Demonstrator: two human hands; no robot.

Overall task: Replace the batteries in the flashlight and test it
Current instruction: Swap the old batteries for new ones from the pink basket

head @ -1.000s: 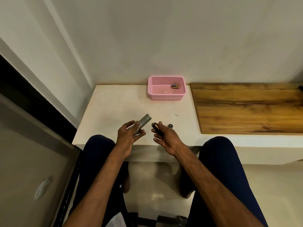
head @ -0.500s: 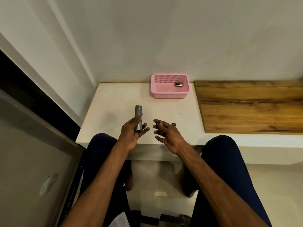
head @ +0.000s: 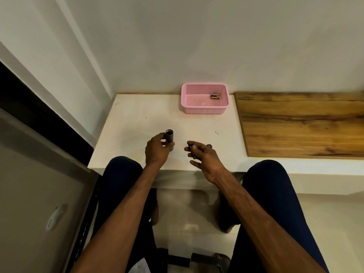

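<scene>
- Head view: the left hand (head: 156,149) grips the grey flashlight tube (head: 169,138), fingers and thumb curled round its lower half. The tube stands nearly upright, its open dark mouth facing up and away from the person.
- The right hand (head: 202,156) is palm-up, just to the right of the left hand, with a gap between the two. Its thumb and forefinger pinch a small dark piece (head: 191,148), and the other fingers hang loosely curled below. Whether it is a battery or a holder, I cannot tell.
- Just beyond the right hand's knuckles, a small round cap (head: 209,146) lies on the white table (head: 137,119), close to the hand but apart from it.
- Both hands hover over the table's near edge, between the person's two knees in dark trousers.
- Well ahead of the right hand, against the wall, sits a pink basket (head: 204,110). Batteries (head: 215,96) lie side by side in its far right corner.
- Off to the right of the right hand, a wooden board (head: 299,125) lies flat, its left edge just beside the basket.
</scene>
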